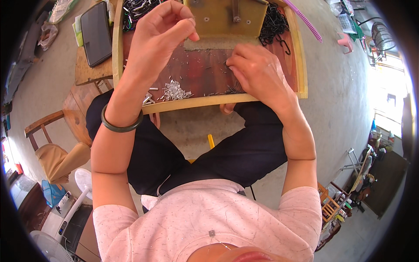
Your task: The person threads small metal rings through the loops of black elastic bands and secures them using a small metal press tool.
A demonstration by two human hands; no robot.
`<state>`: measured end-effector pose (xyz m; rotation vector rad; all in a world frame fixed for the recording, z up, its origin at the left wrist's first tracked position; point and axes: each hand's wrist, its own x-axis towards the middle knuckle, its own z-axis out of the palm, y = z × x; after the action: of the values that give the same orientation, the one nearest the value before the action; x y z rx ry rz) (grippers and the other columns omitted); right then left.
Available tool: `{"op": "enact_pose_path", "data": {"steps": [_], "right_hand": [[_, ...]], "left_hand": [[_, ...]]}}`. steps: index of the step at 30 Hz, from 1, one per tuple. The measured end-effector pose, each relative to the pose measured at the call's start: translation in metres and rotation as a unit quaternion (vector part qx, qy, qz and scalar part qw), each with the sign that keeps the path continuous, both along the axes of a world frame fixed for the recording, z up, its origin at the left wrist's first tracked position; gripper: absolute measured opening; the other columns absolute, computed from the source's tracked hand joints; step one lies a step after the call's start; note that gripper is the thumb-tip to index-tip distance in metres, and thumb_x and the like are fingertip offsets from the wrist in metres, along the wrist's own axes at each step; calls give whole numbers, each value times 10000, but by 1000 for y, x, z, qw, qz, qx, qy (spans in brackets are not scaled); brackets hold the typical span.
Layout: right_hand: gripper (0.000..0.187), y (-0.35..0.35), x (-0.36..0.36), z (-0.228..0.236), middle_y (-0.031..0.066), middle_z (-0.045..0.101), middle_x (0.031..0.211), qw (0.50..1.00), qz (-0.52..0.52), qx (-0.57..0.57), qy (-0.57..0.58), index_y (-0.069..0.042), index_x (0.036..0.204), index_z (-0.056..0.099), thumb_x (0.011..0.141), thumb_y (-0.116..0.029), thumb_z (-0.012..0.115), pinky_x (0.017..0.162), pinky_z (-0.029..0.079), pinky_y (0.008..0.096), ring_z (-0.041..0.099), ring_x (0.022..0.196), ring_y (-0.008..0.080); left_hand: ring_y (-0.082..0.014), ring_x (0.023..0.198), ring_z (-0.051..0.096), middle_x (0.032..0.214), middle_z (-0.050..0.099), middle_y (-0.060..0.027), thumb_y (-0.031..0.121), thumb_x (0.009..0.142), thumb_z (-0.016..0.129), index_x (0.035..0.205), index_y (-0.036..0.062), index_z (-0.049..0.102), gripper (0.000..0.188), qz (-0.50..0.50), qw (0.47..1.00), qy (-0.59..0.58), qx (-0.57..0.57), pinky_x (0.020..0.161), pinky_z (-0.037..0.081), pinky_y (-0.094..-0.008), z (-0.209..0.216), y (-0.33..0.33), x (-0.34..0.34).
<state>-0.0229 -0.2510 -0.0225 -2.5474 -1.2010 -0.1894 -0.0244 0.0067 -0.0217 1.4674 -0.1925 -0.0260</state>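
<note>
My left hand (163, 32) is raised over the left part of a wood-rimmed tray (209, 103), thumb and fingertips pinched together. Anything between them is too small to make out. Low over the tray's right half, my right hand (257, 72) has its fingers pressed together, with a tiny dark bit showing at the tips. A heap of short silver metal pieces (174, 91) lies near the front rim, beside a few larger silver tubes (148, 98). Thin dark pins (233, 90) are scattered below my right hand. Behind both hands stands a yellowish metal block (218, 22) with a bolted rod.
Black metal hooks (275, 28) are heaped at the tray's back right, and dark and silver pieces (135, 13) at its back left. A purple toothed strip (305, 21) crosses the right rim. A dark tablet-like device (96, 35) rests left, above a wooden chair (46, 126) and white fan (70, 214).
</note>
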Motion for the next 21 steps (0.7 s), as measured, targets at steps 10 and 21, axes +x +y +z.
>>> {"op": "enact_pose_path", "data": {"steps": [10, 21], "right_hand": [[175, 13, -12, -3, 44, 584, 807, 986, 15, -124, -114, -89, 753, 653, 610, -151, 734, 732, 474, 322, 615, 804, 216], [133, 14, 4, 22, 50, 641, 809, 986, -25, 108, 122, -28, 823, 627, 787, -113, 722, 752, 508, 348, 653, 799, 195]], "left_hand": [[-85, 843, 600, 897, 643, 2, 141, 982, 613, 984, 70, 617, 71, 3, 1000, -4, -4, 784, 435, -248, -1, -1, 0], [-58, 806, 618, 897, 627, 5, 24, 922, 659, 984, 1, 601, 88, 5, 999, -44, -12, 719, 506, -220, -2, -14, -2]]}}
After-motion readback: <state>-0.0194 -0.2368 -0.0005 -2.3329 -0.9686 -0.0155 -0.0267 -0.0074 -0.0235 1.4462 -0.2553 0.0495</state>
